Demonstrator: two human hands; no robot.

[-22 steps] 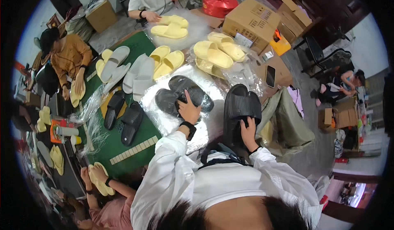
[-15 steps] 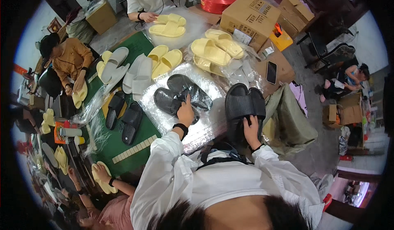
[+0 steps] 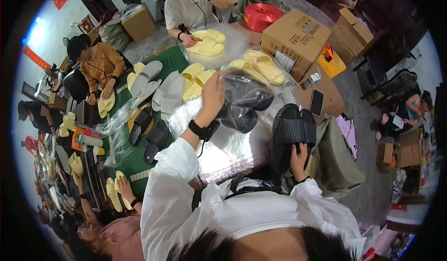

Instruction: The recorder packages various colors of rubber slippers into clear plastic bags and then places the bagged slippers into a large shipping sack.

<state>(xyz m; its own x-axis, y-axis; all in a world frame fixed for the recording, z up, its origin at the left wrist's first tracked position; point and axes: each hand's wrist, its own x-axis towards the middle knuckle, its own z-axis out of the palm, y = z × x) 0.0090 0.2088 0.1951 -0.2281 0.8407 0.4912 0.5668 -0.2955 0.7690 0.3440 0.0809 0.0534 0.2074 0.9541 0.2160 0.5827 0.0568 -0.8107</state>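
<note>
My left hand [image 3: 213, 95] is closed on the edge of a clear plastic bag with black slippers [image 3: 251, 93] inside. The bag is held up over the shiny plastic-covered part of the table, and its film blurs the slippers' outline. At the table's front right, my right hand [image 3: 298, 161] grips a second pair of black slippers [image 3: 293, 128], which has ribbed straps and no bag. The two slippers of that pair sit side by side, my fingers at their near end.
Yellow slippers [image 3: 263, 67] and grey slippers [image 3: 167, 93] lie beyond my hands. Loose black slippers [image 3: 156, 142] rest on the green mat [image 3: 135, 161]. A phone [image 3: 316, 102], a carton [image 3: 295, 37] and red twine [image 3: 263, 17] are at the right and back. Co-workers sit around the table.
My left hand has taken hold of the bagged black slippers and lifted them up off the plastic, tilting them. My right hand stays on its pair. The whole view has shifted slightly.
</note>
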